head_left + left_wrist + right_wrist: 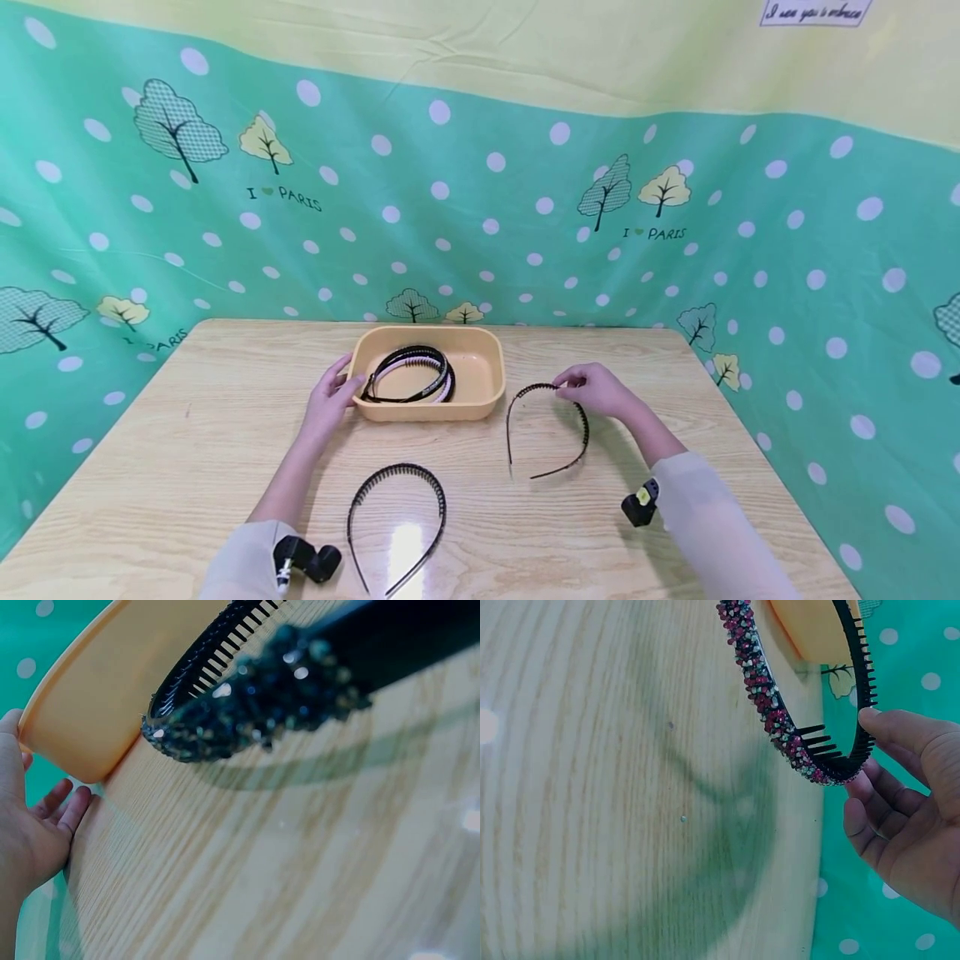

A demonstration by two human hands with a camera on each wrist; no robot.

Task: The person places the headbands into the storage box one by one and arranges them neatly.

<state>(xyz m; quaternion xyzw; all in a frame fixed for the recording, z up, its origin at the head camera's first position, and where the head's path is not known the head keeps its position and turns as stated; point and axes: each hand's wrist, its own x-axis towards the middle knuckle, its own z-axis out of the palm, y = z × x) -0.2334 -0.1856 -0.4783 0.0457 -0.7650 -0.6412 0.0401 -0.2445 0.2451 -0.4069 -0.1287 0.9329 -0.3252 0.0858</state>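
A light orange plastic bin [429, 412] stands towards the back of the table. Several headbands [415, 350], black ones and a pink one, lie looped together in its left half. My left hand [330, 396] grips the bin's left end, thumb over the rim and the other fingers along the outside. To the right of the bin, my right hand [596, 390] pinches a black toothed headband [765, 697] near its top, ends towards me. Red and clear stones cover its outer side. Another toothed headband [247, 705], with dark blue-green stones, lies on the table before the bin.
The light wooden table [562, 542] carries all of this. A green and yellow cloth [487, 225] with dots and trees hangs behind it and at its sides. Black wrist cameras [306, 558] sit on both pale sleeves.
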